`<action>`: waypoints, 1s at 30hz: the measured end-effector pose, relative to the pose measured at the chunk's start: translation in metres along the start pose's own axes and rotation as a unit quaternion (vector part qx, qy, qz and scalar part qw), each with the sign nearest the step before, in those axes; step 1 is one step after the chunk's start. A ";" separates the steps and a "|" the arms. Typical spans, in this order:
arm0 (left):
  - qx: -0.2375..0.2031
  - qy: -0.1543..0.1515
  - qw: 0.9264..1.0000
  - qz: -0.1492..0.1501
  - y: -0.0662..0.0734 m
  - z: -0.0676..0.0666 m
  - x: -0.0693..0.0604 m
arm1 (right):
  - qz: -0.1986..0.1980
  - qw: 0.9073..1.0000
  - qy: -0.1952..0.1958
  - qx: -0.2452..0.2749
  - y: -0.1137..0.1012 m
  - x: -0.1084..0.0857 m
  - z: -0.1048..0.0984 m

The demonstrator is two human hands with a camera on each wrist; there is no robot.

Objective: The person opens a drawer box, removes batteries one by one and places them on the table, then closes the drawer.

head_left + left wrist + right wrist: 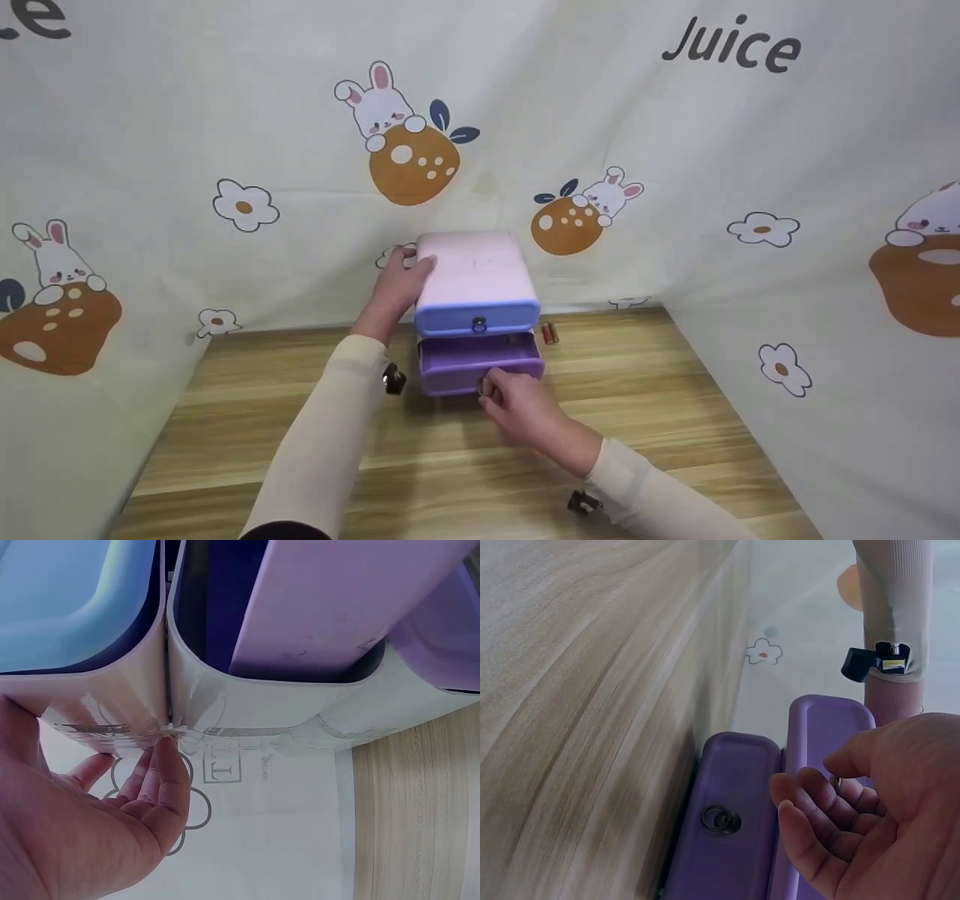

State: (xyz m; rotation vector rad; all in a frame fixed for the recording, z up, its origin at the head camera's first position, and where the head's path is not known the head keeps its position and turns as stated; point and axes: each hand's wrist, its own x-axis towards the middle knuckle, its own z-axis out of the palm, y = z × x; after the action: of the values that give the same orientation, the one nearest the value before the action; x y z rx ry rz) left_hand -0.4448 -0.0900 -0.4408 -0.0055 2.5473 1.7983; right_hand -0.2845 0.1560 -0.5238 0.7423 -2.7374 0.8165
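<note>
A stacked drawer unit (480, 266) has a pink top and a blue front drawer (450, 320) that is closed. Beneath it, a purple drawer (450, 380) is pulled partway out. My left hand (401, 283) grips the unit's upper left edge, thumb on top; in the left wrist view the bent fingers of that hand (112, 817) touch its side. With thumb and fingers my right hand (525, 409) pinches the small ring pull (835, 782) of the pulled-out drawer. Another purple drawer front (735, 772), with its own ring, shows beside that hand (885, 810) in the right wrist view.
Two small copper-coloured cylinders (550, 334), like batteries, lie on the wooden table (637, 405) just right of the unit. A printed cloth (300, 135) hangs behind the table and along both sides.
</note>
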 end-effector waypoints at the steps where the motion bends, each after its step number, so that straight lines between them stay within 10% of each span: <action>1: 0.000 0.000 1.000 -0.001 0.000 0.000 0.000 | -0.001 1.000 0.002 -0.001 0.000 0.000 0.000; 30: -0.018 -0.004 1.000 -0.010 0.001 0.000 -0.001 | -0.045 0.999 0.019 0.005 -0.003 -0.010 0.000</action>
State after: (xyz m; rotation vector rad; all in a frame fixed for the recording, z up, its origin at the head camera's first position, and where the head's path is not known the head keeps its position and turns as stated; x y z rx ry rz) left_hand -0.4438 -0.0896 -0.4398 -0.0258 2.4994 1.8335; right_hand -0.2742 0.1582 -0.5259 0.8365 -2.6476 0.8182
